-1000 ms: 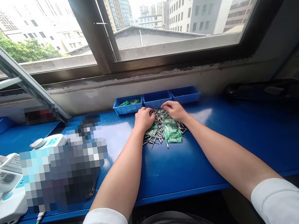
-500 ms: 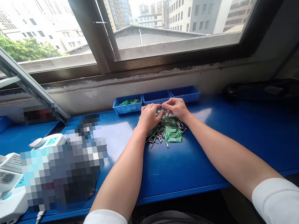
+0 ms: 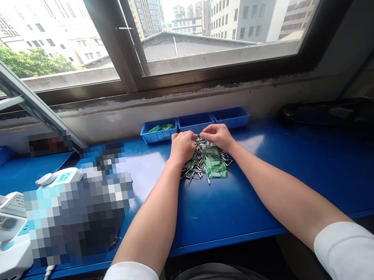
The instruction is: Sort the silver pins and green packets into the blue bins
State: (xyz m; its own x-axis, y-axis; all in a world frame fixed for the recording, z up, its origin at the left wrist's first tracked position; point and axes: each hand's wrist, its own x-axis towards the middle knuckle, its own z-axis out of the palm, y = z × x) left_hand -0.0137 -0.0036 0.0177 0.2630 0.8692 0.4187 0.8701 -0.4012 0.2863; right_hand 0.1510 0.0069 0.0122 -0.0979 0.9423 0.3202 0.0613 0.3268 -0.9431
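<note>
My left hand (image 3: 183, 147) is closed, fingers curled, above the left side of a loose pile of small metal rods (image 3: 197, 169). Facing it, my right hand (image 3: 220, 136) pinches with thumb and forefinger. Something small and dark shows between the two sets of fingertips, too small to name. Under and in front of the hands, flat green pieces (image 3: 216, 169), shiny like thin packets or boards, lie among the rods. Part of the pile is hidden beneath my hands.
Behind the pile stand three joined blue bins: the left bin (image 3: 160, 136) holds green pieces, and the middle bin (image 3: 195, 119) and right bin (image 3: 232, 116) have dark contents. White power strips (image 3: 4, 254) lie left on the blue table (image 3: 221, 222). A black case (image 3: 336, 118) rests at right.
My hands have come slightly lower, and their fingertips have drawn a little apart, with a small dark thing now showing between them. The pile looks the same.
</note>
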